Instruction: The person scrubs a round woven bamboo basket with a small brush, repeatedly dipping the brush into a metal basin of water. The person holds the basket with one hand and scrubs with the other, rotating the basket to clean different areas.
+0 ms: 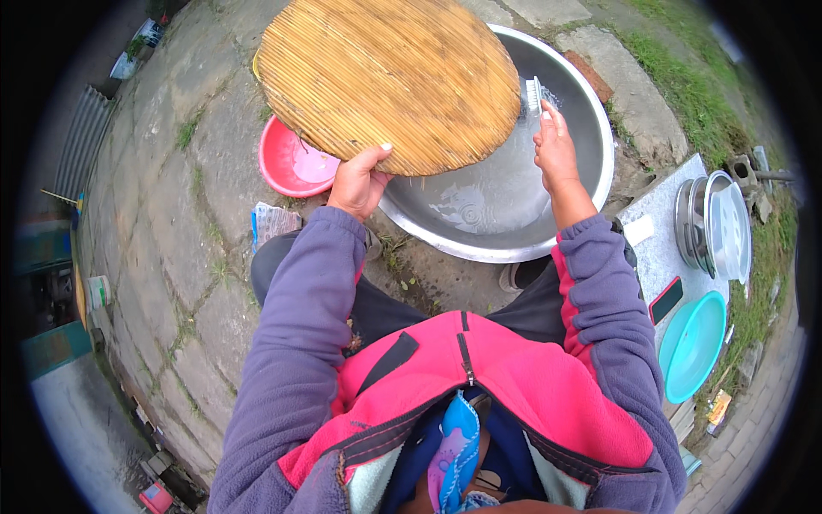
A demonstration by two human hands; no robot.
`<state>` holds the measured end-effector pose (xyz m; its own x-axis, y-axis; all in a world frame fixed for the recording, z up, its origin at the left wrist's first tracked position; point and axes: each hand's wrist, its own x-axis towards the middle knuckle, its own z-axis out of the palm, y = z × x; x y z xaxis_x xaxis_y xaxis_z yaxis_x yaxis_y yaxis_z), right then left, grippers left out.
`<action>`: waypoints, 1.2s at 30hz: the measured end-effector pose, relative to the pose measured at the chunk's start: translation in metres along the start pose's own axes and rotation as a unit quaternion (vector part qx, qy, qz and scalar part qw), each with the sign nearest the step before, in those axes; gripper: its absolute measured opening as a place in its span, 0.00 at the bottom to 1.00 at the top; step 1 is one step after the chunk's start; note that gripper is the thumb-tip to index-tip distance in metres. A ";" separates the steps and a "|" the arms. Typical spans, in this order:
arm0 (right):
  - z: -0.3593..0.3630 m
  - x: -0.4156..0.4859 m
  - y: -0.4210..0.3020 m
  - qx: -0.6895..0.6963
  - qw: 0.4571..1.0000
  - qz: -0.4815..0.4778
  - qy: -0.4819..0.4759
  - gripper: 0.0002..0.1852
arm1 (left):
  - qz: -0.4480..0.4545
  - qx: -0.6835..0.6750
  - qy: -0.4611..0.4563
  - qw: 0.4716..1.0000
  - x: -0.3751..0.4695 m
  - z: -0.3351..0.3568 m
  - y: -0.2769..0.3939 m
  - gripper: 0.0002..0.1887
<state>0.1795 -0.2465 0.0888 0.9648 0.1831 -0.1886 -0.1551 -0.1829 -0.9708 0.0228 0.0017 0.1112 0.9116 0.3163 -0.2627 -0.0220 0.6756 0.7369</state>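
My left hand (362,182) grips the near edge of a round, flat lid or tray of yellow-brown plant stalks (392,83), its thumb on top. The round piece is held tilted over the left part of a large metal basin (594,186), which has shallow water in it with ripples. On the right, my right hand (555,144) holds a scrubbing brush with white bristles (533,95) above the basin, close to the round piece's right edge. The bristles face left, towards that edge. A pink plastic basin (273,157) stands partly under the round piece at the left.
A printed plastic packet (275,225) lies by my left knee. At the right, a pale board (671,205) bears stacked metal basins (697,221), a phone (666,300) and a turquoise basin (693,347). A brick (587,76) lies beyond the large basin, on stone paving with grass.
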 end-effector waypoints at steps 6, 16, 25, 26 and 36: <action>0.013 -0.050 -0.045 -0.278 0.881 -0.309 -0.226 0.24 | 0.003 0.008 -0.016 1.000 -0.003 0.020 -0.018 0.24; 0.027 -0.044 -0.031 -0.231 0.898 -0.328 -0.182 0.24 | -0.011 -0.025 -0.024 0.999 -0.003 0.025 -0.024 0.23; 0.011 -0.022 -0.038 -0.351 0.911 -0.187 -0.106 0.25 | 0.017 0.001 0.009 1.000 -0.004 0.025 -0.020 0.26; 0.015 -0.029 -0.037 -0.324 0.917 -0.207 -0.109 0.25 | 0.022 0.004 0.015 1.000 -0.001 0.025 -0.020 0.26; 0.010 -0.018 -0.028 -0.369 0.912 -0.166 -0.060 0.25 | 0.050 -0.041 0.013 0.998 0.000 0.019 -0.009 0.25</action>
<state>0.1643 -0.2354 0.1180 0.8955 0.4433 0.0394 0.3694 -0.6909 -0.6214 0.0309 -0.0170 0.1170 0.8920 0.4016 -0.2076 -0.1464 0.6911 0.7078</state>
